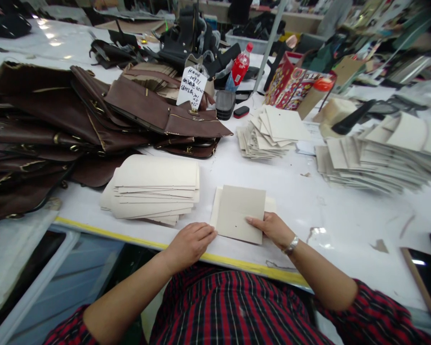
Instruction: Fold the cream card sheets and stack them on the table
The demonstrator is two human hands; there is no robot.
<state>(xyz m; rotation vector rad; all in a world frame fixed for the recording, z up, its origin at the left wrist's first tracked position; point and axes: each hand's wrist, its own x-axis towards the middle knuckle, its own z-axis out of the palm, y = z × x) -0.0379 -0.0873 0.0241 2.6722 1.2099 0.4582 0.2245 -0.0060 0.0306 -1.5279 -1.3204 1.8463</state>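
Far left, brown leather bags (75, 108) heap up on the white table (290, 179), some with ragged edges showing. Next comes a pile of pale curved panels (154, 172), near the table's yellow edge, fanned loosely, with a handwritten tag (191, 88) standing behind it.

Now the left hand (192, 242): palm down, fingers drawn together, tips at the near left corner of the work; whether they pinch anything, nobody can tell from here. And there's the grey card (240, 206), flat in front of the person, right over a white sheet (216, 203) that peeks out on its left. In comes the right hand (277, 230) at the card's right edge, thumb on top, fingers out of sight below, apparently pinching it.

Beyond, a small stack of cards (287, 125), slightly askew; further right, a big leaning stack (373, 153), many layers deep.

So how far along? One card is in hand, laid over the sheet but not squared up with it, so this piece looks midway. Plenty of loose pieces lie around; which piles are finished and which are waiting, the view doesn't settle.
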